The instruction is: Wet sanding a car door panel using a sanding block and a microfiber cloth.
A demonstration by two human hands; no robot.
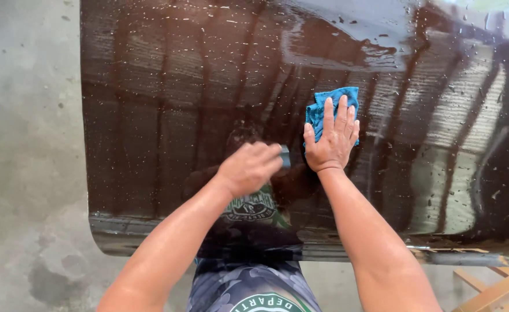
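Seen from above, centre of the frame: right hand (333, 138), fingers spread and pressed flat on a crumpled blue-teal microfibre cloth (330, 105), which lies against a dark brown, glossy, wet curved panel (168, 86); cloth showing above and to either side of the fingertips, upper centre-right of the frame, touching the panel surface; right forearm running down toward the lower right.

Just left of it, slightly lower: left hand (250, 166), curled loosely with knuckles up, blurred; a small grey-blue object (285, 156) peeking out at its fingertips, too hidden to identify; cannot tell whether gripped firmly or merely touched; left and right hands near each other, not touching; left forearm slanting down toward the lower left.

Across the panel: scattered water droplets and streaks, thickest toward the upper right; a patch of pooled water in the upper centre-right; vertical striped reflections over most of the surface; a mirrored torso and round printed emblem just below the hands; panel's lower edge curving under, rounded at the lower left corner.

Left third of the frame: grey concrete floor (23, 144), mottled, with darker damp spots toward the lower left.

Bottom centre: patterned grey-blue camouflage garment (237, 286) with a round green-and-white emblem, partly cut off by the frame edge.

Lower right corner: pale wooden slatted frame (497, 289), only partly in view, beneath the panel's edge.
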